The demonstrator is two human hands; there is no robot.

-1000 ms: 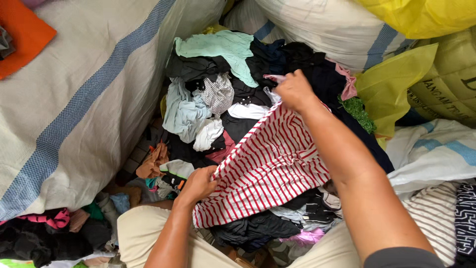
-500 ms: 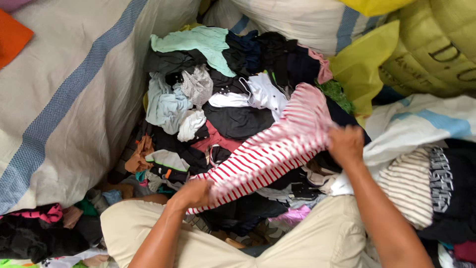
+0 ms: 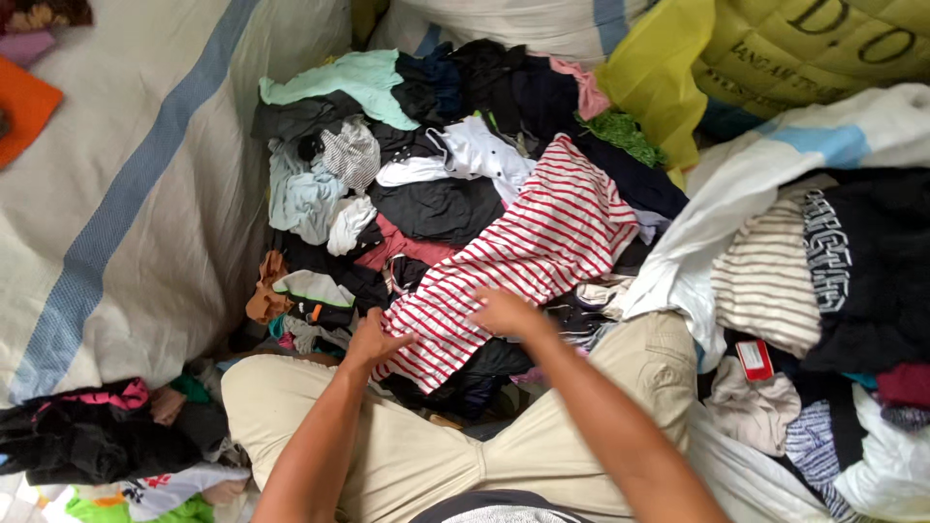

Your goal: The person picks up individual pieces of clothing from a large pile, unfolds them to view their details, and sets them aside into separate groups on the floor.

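A red-and-white striped garment (image 3: 523, 247) lies spread over a heap of mixed clothes (image 3: 407, 184) in front of my knees. My left hand (image 3: 373, 341) grips its near lower corner. On the striped cloth, slightly right of that corner, rests my right hand (image 3: 504, 312), fingers pinching the fabric. My legs in beige trousers (image 3: 387, 436) fill the bottom of the view.
A large white sack with a blue stripe (image 3: 126, 203) rises on the left. Yellow-green sacks (image 3: 804, 48) stand at the back right. A second pile with a striped beige top (image 3: 765, 281) and a black printed garment (image 3: 862, 261) sits right. More clothes (image 3: 87, 436) lie at the lower left.
The striped garment was held up stretched between both hands; now it lies flatter on the heap. My right hand came back from the far end to the near part beside my left hand.
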